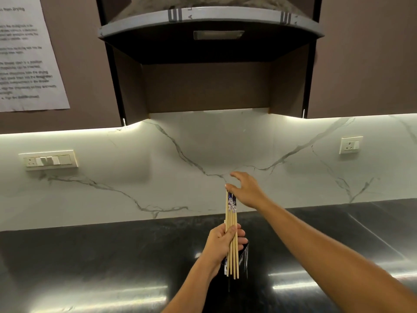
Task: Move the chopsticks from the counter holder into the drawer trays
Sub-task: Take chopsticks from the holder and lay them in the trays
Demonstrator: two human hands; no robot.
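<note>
A head-worn camera looks down at a dark, glossy desk [90, 267] backed by a white marble wall; the left hand [222, 246] is clenched around the middle of a bundle of pale wooden chopsticks [231, 224], holding them nearly upright above the desk; their lower ends hang in front of a dark holder [243, 258], which is mostly hidden behind the hand, so whether any chopsticks remain inside cannot be told; the right hand [247, 190] reaches across with its fingers [233, 188] spread and loose, resting on or just at the top ends of the sticks, gripping nothing; a blue and white paper sleeve [232, 202] shows near the upper part of the bundle; the drawer and its trays are out of view; the sticks are likely light, stiff and smooth, apt to slide apart or fan out, so a firm wrap around the middle of the whole bundle, with the tips squared from above, seems the safest hold.
</note>
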